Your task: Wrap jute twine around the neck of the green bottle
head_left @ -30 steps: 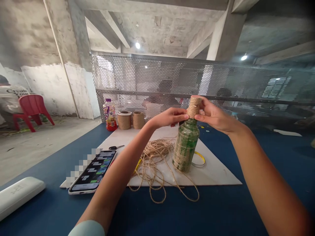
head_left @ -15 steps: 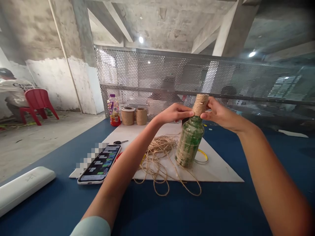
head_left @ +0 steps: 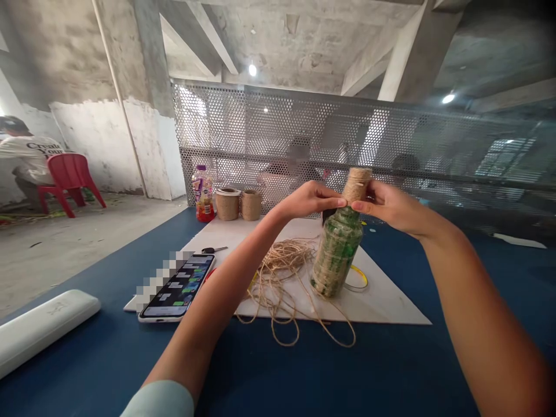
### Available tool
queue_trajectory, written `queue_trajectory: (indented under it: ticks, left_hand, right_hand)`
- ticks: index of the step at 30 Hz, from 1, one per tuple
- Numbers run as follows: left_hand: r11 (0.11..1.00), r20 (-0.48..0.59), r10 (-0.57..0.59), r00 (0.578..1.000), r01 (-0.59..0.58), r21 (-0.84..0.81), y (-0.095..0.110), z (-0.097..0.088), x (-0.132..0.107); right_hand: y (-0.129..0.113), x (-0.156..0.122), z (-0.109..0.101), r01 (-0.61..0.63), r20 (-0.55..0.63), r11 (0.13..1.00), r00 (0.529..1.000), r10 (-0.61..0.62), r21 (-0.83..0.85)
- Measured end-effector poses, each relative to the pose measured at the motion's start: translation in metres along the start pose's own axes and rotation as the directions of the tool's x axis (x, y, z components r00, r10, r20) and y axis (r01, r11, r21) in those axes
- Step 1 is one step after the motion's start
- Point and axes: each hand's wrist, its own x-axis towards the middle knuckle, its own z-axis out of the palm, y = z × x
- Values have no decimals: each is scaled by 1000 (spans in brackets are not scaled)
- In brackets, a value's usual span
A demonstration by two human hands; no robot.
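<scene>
A green glass bottle stands slightly tilted on a white board; its neck is wound with tan twine and thinner turns cover its body. My left hand pinches the base of the wrapped neck from the left. My right hand pinches the same spot from the right, fingers closed on the twine. A loose heap of twine lies on the board beside the bottle and spills onto the blue table.
A phone with a lit screen lies at the board's left edge, a key beside it. Two twine spools and a drink bottle stand at the back. A white case lies front left. A yellow ring sits behind the bottle. A person sits far left by a red chair.
Both hands have slid down the wrapped neck to its base, fingertips now nearly meeting. The bottle leans a little more to the right.
</scene>
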Motion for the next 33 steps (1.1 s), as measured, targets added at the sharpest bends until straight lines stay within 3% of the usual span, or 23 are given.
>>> queue_trajectory:
  ticks: [12, 24, 33]
  left_hand:
    - [996, -3, 28, 1000, -27, 81, 3, -3, 0]
    - [997, 47, 49, 998, -51, 51, 0, -6, 0]
    - [995, 53, -20, 998, 15, 98, 0, -10, 1]
  right_hand:
    - [1, 1, 1, 20, 16, 999, 1000, -20, 33]
    - [0, 1, 1, -17, 35, 999, 999, 16, 39]
    - [1, 1, 0, 12, 37, 999, 999, -14, 40]
